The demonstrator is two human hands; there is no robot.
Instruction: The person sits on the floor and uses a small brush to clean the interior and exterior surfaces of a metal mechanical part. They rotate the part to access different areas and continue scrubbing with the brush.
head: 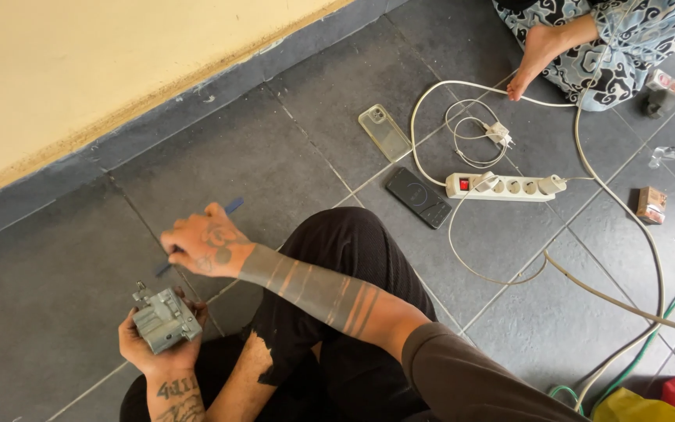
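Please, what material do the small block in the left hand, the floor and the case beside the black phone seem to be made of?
The block in the left hand looks like cast metal: dull grey, sharp edges, faint sheen. The floor seems to be dark grey ceramic or stone tile, matte, with pale grout lines. The case appears to be clear soft plastic, probably silicone: the floor shows through it, slightly yellowed.

- Metal part (pixel 166 319): dull grey cast metal, matt.
- Floor (pixel 275 148): dark grey tiles, matt, slightly rough.
- Power strip (pixel 501 186): glossy white plastic.
- Phone (pixel 419 197): smooth black, faint sheen.
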